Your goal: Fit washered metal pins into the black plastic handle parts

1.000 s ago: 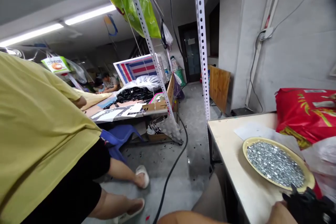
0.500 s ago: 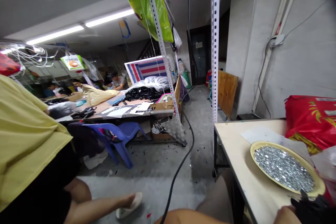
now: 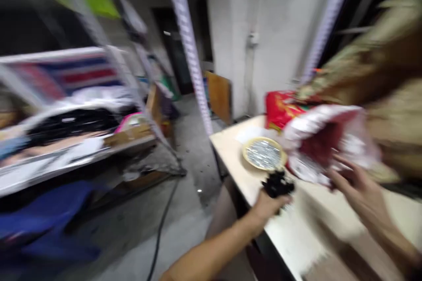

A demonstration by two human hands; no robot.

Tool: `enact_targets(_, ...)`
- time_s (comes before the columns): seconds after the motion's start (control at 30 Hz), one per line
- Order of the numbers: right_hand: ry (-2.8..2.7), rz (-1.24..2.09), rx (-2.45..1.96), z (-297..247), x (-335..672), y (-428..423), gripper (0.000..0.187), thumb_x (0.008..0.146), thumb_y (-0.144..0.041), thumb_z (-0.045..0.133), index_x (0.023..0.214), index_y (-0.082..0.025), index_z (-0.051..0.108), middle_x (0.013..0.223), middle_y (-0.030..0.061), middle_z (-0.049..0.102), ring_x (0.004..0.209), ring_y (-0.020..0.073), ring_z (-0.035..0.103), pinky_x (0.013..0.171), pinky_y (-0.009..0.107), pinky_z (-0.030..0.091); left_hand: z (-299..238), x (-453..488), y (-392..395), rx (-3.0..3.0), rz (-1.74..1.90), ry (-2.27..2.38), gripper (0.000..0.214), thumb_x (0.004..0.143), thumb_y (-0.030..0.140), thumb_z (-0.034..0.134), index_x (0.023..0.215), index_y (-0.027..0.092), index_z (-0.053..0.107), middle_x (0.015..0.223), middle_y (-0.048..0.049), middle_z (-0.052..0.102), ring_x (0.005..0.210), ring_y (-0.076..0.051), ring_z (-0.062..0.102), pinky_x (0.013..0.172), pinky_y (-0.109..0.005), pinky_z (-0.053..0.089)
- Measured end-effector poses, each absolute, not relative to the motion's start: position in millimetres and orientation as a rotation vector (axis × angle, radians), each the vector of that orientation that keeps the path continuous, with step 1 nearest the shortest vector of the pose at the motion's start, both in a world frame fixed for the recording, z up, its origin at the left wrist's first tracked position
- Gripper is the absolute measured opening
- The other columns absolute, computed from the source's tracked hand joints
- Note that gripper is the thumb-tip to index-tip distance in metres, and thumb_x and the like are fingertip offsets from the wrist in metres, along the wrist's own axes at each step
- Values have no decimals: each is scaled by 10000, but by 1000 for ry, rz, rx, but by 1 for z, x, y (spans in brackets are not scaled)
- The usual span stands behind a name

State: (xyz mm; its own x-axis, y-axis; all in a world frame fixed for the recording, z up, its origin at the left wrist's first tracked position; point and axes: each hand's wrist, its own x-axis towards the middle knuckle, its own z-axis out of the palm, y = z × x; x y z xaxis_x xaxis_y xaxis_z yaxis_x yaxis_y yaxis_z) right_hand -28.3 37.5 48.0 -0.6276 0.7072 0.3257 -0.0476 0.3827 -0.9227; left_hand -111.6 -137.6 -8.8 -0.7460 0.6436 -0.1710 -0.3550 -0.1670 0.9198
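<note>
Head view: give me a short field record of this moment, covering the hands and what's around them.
view: heavily motion-blurred
left hand: closed on a black clump, over the table edge
right hand: open, fingers spread, at the red-and-white bag; contact unclear
plate: yellow, filled with small silvery bits, on the table beside the bag
red sack: behind the plate

I see bare surface (image 3: 306,224) open along the near edge; the plate (image 3: 245,153) and red bag (image 3: 316,140) crowd the far side.
</note>
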Motion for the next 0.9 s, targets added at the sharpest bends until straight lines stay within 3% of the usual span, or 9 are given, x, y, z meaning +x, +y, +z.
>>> enact_targets(0.13,-1833,1467,-430,61,-11,43,756,793,-346,633,1405,-277,194,690,-59,585,515,131,588,526,297,529,-13,-117,-114,491,1780,1606,409,610,308,764,979,147,693,870,-52,714,739,-184,603,680,-288,476)
enact_targets(0.2,-1836,1518,-380,67,-9,42,706,814,-315,610,1395,-287,210,693,-65,578,519,115,590,521,271,532,-15,-117,-105,524,1696,1579,394,603,325,767,939,132,698,776,-44,707,673,-182,594,628,-285,466)
enact_targets(0.33,-1793,1424,-340,72,0,31,497,832,-309,605,1263,-260,361,780,-32,615,558,95,590,539,235,522,-16,-112,-99,591,1623,1624,386,561,315,790,889,128,707,784,-58,712,691,-186,608,640,-287,470)
enact_targets(0.47,-1766,1251,-348,72,4,23,272,880,-317,554,1119,-225,462,901,24,650,803,135,638,734,289,534,-14,-109,-98,647,1597,1652,362,545,312,796,850,135,718,806,-67,724,759,-208,632,684,-294,483)
enact_targets(0.6,-1856,1120,-313,68,-2,21,211,891,-278,548,1088,-223,498,947,28,642,895,147,643,829,313,518,-10,-107,-98,689,1595,1633,354,535,302,800,837,139,711,794,-62,726,826,-230,637,737,-309,491)
enact_targets(0.9,-2135,931,-251,55,-13,17,156,886,-277,564,1032,-224,581,941,36,633,867,151,613,818,309,488,-15,-119,-104,702,1584,1646,374,576,308,786,898,140,695,800,-54,724,799,-222,646,723,-305,497)
